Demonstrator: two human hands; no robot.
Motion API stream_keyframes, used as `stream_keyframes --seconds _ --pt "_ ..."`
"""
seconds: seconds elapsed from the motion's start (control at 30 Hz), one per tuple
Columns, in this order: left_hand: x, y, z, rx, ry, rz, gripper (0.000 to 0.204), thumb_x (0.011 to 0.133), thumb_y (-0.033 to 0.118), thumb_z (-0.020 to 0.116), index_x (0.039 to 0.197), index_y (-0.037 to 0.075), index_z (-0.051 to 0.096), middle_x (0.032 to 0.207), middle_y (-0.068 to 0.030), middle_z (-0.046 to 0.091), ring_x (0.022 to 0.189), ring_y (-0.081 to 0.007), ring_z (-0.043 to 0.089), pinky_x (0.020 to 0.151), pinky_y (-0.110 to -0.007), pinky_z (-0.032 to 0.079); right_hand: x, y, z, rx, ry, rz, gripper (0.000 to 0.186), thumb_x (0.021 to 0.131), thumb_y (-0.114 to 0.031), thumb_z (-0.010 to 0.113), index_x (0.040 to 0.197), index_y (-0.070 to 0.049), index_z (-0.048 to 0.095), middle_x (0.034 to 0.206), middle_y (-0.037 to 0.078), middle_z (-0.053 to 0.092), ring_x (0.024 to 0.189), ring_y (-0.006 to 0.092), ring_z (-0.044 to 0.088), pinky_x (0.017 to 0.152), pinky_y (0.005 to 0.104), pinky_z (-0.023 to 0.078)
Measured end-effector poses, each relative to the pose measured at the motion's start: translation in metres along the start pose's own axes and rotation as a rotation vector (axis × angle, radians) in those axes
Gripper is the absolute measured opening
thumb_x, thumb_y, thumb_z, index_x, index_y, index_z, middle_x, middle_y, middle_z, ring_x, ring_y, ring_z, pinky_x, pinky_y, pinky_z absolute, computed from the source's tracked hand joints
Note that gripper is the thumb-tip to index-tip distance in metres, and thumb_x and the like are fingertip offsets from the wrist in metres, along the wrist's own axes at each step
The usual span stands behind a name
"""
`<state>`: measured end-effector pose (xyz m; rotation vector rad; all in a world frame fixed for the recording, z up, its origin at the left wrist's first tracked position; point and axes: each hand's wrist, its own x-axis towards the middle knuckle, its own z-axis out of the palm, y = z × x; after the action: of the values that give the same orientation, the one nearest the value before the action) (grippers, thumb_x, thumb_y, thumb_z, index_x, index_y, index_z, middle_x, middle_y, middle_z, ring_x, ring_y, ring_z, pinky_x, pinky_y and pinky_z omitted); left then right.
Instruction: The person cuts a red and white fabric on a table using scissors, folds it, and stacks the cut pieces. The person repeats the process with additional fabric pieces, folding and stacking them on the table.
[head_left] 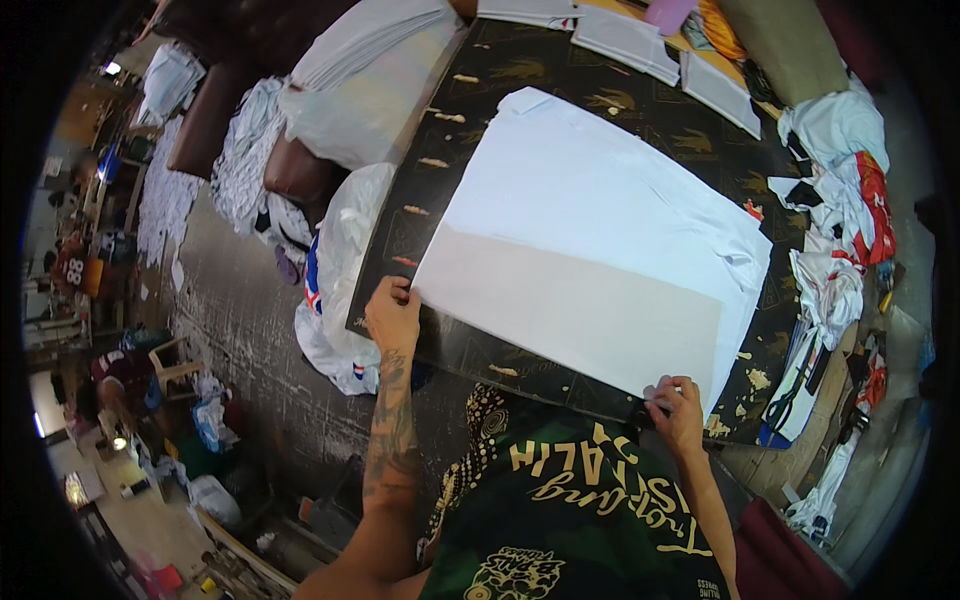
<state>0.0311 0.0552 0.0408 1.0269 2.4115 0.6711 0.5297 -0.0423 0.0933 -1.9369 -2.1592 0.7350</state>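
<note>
A white cloth piece (600,190), creased along its right side, lies spread on a black table board (480,130). Over its near half is a flat pale grey sheet (570,310); whether it is card or fabric I cannot tell. My left hand (392,315) is closed at the sheet's near left corner, thumb and fingers pinching the edge. Toward the near right corner, my right hand (677,408) grips the same edge between bent fingers. The fingertips of both hands are partly hidden.
White panels (625,45) line the table's far edge. Crumpled white and red garments (840,200) pile up at the right. Plastic-wrapped white stacks (365,80) and a plastic bag (355,220) stand on the left. Another person (125,375) bends over at the far left.
</note>
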Motion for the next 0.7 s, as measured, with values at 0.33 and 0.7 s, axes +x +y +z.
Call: stream_keyframes --seconds 0.33,0.7 --pt "0.01 0.105 0.079 0.784 -0.157 0.571 0.081 0.103 0.046 0.064 0.173 0.021 0.032 0.181 -0.012 0.022 0.164 -0.0482 0.019 0.126 -0.076 0.008 -0.046 0.11 -0.056 -0.151 0.382 0.396 0.017 0.089 -0.013 0.079 0.103 -0.008 0.072 0.11 0.015 0.068 0.11 0.0411 0.063 0.095 0.0504 0.051" --pt "-0.212 0.224 0.211 0.021 -0.665 1.392 0.038 0.097 0.016 0.074 0.134 0.011 0.07 0.145 -0.0147 0.06 0.137 -0.0357 0.053 0.117 -0.053 0.04 -0.101 0.226 -0.044 -0.127 0.718 0.67 0.047 0.099 -0.022 0.072 0.139 0.0 0.061 0.147 0.024 0.059 0.137 0.0452 0.053 0.114 0.0486 0.045"
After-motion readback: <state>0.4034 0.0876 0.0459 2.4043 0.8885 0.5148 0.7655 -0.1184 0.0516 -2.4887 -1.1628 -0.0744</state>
